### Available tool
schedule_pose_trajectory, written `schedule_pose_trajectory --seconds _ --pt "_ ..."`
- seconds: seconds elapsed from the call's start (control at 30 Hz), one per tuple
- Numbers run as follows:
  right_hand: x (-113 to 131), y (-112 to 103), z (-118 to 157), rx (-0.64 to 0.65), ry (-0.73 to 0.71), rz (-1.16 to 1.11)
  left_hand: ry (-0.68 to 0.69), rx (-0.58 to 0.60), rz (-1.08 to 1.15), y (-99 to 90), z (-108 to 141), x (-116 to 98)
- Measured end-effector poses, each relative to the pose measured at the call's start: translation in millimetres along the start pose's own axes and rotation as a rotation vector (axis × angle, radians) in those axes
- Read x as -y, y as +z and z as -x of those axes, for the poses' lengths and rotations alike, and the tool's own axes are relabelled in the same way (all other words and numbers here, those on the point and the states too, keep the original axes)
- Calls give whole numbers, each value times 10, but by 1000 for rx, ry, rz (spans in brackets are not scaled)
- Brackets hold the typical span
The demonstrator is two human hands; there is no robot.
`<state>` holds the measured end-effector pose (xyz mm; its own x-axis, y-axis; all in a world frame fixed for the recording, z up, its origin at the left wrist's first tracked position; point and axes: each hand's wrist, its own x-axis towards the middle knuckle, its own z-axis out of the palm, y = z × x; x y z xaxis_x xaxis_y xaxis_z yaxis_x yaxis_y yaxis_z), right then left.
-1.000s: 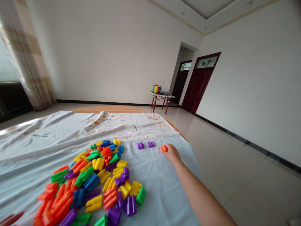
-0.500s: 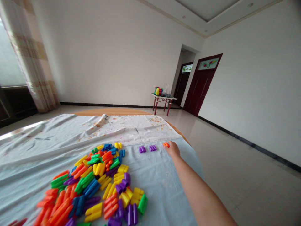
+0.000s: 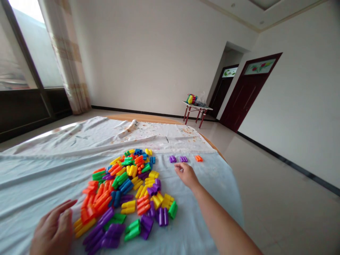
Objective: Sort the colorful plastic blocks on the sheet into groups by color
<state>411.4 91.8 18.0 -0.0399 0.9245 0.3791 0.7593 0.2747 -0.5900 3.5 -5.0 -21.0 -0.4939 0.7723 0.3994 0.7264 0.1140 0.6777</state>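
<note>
A loose heap of plastic pieces in orange, green, yellow, blue and purple lies on the cloth. My left hand [image 3: 54, 226] is at the heap's lower left, fingers apart and empty, near a yellow piece [image 3: 85, 227] and purple pieces [image 3: 113, 235]. Right of the heap, my right hand [image 3: 187, 174] hovers with its fingers loosely apart and nothing visible in them. Just beyond it, two purple pieces [image 3: 172, 159], [image 3: 183, 159] and one orange piece [image 3: 199, 158] stand in a spaced row.
A round wooden table [image 3: 148, 118] carries a pale blue and white cloth [image 3: 212, 209]. Farther back, a small table [image 3: 197, 105] holds a colourful bag [image 3: 191, 98] and a clear plastic bag. A curtain hangs at the left; dark red doors are at the right.
My right hand has let go of the orange piece, now at the row's right end, and moved left towards the heap. My left hand has come into view, and the camera view has shifted.
</note>
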Motion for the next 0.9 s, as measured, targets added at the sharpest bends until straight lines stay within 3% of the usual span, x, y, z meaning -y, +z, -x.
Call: schedule_pose_trajectory --seconds 0.13,0.27,0.37,0.67,0.8,0.9 --pt "490 175 187 169 -162 -165 -120 79 120 -89 17 -189" --pt "787 158 302 305 -331 -196 -111 82 140 -142 38 -297" --pt "813 153 338 365 -393 -146 -96 66 146 -127 40 -274" --pt "750 163 387 367 -361 -134 -66 87 119 -75 74 -231" --pt "783 168 418 424 -383 -194 64 97 16 -71 118 -280" --pt "753 182 425 370 -347 -223 172 156 -106 -57 162 -348"
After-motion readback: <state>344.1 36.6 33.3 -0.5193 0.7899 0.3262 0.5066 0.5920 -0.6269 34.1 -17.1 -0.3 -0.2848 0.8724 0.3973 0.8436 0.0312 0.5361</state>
